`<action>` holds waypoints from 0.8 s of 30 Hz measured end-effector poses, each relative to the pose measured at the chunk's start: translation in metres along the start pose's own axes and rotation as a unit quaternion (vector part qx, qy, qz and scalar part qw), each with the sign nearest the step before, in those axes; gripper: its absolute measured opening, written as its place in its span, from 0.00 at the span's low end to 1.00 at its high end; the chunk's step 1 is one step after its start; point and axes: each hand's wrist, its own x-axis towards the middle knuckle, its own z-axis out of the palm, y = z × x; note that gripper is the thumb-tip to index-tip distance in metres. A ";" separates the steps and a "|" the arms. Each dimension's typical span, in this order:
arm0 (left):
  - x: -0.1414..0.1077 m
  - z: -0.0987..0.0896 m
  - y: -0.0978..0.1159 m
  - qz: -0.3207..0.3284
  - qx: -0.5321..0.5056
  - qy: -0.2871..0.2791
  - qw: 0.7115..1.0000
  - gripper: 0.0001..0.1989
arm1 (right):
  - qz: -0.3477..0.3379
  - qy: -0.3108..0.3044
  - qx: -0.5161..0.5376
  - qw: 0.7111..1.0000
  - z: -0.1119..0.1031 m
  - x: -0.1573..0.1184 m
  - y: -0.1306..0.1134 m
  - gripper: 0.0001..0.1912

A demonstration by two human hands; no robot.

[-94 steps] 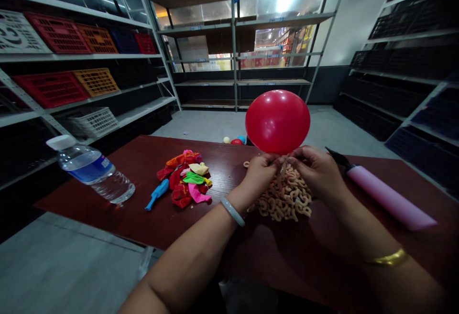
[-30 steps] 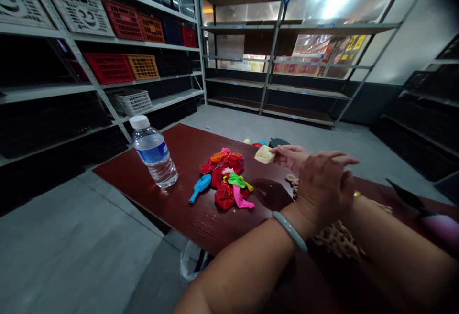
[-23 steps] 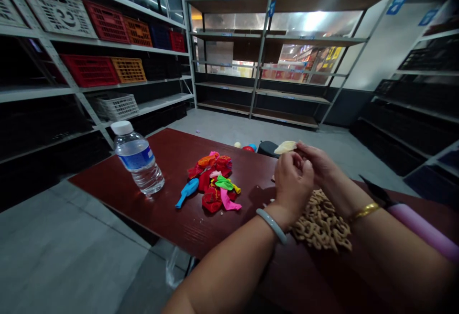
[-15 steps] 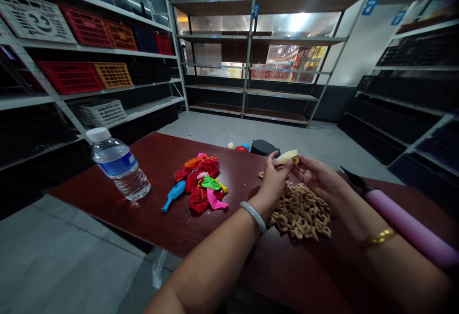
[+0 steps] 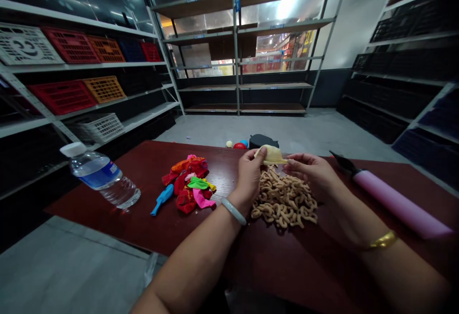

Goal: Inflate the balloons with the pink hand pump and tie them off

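A limp pale yellow balloon (image 5: 272,154) is stretched level between my two hands. My left hand (image 5: 251,170) pinches its wide end between thumb and fingers. At the other end my right hand (image 5: 307,167) grips the narrow neck with its fingertips. Just below them, a heap of brown curled snack-like pieces (image 5: 285,199) lies on the table. Left of my left hand is a pile of uninflated balloons, with a red balloon (image 5: 186,201), a green balloon (image 5: 198,183), a pink balloon (image 5: 202,199) and a blue balloon (image 5: 163,198).
A tilted-looking water bottle (image 5: 102,175) stands on the left of the dark red table (image 5: 143,228). A pink balloon pump (image 5: 398,201) with a black nozzle lies at the right. Beyond the table are a dark object (image 5: 263,140), small balls and metal shelves (image 5: 236,65) with crates at left.
The pale yellow balloon, bunched up before, is now spread flatter and pulled out sideways. My hands have moved apart, with the right one at its neck. The view has shifted slightly.
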 end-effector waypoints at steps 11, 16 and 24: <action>-0.025 0.016 -0.007 -0.359 -0.196 -0.104 0.907 0.24 | -0.149 0.037 -0.066 0.986 0.012 -0.011 -0.016 0.20; -0.042 0.023 -0.003 -0.389 -0.152 -0.225 0.880 0.30 | -0.159 0.056 -0.081 0.982 0.015 -0.015 -0.023 0.20; -0.038 0.032 -0.003 -0.224 -0.179 -0.084 0.954 0.14 | -0.154 -0.037 -0.120 0.980 0.028 -0.019 -0.008 0.20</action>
